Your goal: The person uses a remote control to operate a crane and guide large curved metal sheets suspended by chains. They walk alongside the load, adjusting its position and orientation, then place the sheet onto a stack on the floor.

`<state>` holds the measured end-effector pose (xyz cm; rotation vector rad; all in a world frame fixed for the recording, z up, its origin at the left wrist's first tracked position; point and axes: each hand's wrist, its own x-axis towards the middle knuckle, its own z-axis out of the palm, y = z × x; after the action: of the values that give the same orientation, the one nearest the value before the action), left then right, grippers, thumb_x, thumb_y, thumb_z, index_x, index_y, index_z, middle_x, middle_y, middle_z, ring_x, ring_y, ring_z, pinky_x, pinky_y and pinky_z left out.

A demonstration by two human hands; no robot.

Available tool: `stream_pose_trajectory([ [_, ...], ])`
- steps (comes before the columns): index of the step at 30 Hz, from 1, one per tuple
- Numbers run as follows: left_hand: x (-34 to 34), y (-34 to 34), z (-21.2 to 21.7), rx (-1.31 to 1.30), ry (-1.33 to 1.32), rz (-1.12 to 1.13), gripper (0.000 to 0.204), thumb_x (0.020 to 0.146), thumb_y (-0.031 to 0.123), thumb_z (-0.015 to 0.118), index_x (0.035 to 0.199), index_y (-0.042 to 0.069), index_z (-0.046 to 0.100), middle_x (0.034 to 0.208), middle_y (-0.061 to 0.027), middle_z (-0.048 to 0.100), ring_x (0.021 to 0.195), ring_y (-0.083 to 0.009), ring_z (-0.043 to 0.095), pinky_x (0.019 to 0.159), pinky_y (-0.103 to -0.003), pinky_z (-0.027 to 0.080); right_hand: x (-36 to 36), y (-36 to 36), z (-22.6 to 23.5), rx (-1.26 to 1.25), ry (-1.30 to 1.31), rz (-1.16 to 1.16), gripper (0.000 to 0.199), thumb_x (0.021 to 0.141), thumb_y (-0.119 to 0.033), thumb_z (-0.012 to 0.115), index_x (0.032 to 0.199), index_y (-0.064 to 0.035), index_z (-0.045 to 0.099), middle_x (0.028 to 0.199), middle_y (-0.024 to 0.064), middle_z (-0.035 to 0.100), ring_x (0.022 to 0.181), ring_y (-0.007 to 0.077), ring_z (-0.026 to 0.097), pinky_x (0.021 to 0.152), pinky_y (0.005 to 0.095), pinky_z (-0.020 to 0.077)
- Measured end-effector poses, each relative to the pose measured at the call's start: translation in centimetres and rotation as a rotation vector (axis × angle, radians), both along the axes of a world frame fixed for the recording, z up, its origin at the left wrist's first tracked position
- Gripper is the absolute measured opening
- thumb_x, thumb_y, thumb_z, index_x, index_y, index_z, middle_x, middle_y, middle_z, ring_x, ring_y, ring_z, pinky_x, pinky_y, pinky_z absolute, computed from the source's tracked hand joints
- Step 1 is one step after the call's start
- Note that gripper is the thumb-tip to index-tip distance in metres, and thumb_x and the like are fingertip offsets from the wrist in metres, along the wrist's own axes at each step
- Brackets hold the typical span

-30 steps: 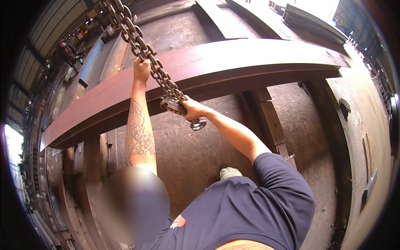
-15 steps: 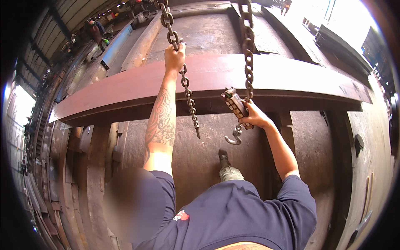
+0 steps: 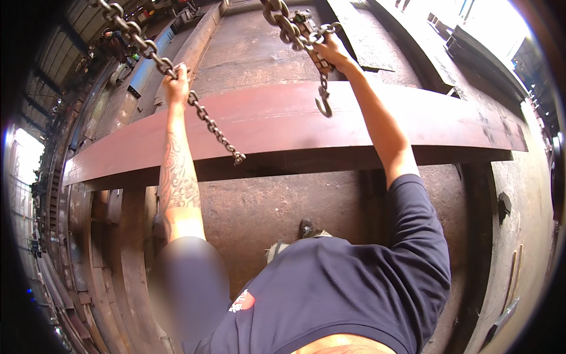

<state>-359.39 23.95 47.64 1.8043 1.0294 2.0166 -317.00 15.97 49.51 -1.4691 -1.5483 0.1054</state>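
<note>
My left hand (image 3: 175,86) is closed round a heavy steel chain (image 3: 143,46), whose loose tail dangles below the fist over a long reddish steel beam (image 3: 265,121). Farther right, my right hand (image 3: 333,51) grips a second chain (image 3: 288,26) together with a handheld push-button remote control (image 3: 319,62). The fingers are partly hidden behind the links and the remote. Under that hand hangs a metal hook (image 3: 323,105), with nothing on it, in front of the beam's upper face. Both arms are stretched forward.
The beam lies crosswise on lower steel supports (image 3: 135,236). Between them is a brown floor (image 3: 265,206), where my boot (image 3: 305,228) stands. Another person (image 3: 115,44) is at the far left, beyond a blue beam (image 3: 144,74). Stacked dark steel (image 3: 486,59) lies far right.
My left hand has moved left with its chain. My right hand has risen and gone forward with the remote and hook, which now hang over the beam. My body has moved closer to the beam.
</note>
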Motion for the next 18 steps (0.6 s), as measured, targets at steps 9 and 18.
stream_pose_trajectory([
  [9, -2.3, 1.1, -3.4, 0.102, 0.117, 0.058, 0.035, 0.096, 0.033, 0.057, 0.098, 0.002, 0.073, 0.085, -0.0091, 0.073, 0.077, -0.0159, 0.067, 0.072, -0.032, 0.051, 1.0, 7.8, -11.3, -0.177, -0.355, -0.122, 0.087, 0.076, -0.062, 0.063, 0.137, -0.0022, 0.047, 0.125, 0.024, 0.057, 0.114, 0.0327, 0.058, 0.096, 0.0402, 0.0474],
  [18, -2.3, 5.1, -3.1, 0.115, 0.136, 0.109, 0.039, 0.091, 0.045, 0.06, 0.1, 0.01, 0.074, 0.09, -0.0082, 0.073, 0.089, -0.0205, 0.069, 0.079, -0.035, 0.052, 2.3, 4.8, -18.2, -0.285, -0.452, -0.193, 0.075, 0.075, -0.059, 0.066, 0.124, -0.003, 0.057, 0.12, 0.0262, 0.057, 0.109, 0.0348, 0.06, 0.093, 0.041, 0.0487],
])
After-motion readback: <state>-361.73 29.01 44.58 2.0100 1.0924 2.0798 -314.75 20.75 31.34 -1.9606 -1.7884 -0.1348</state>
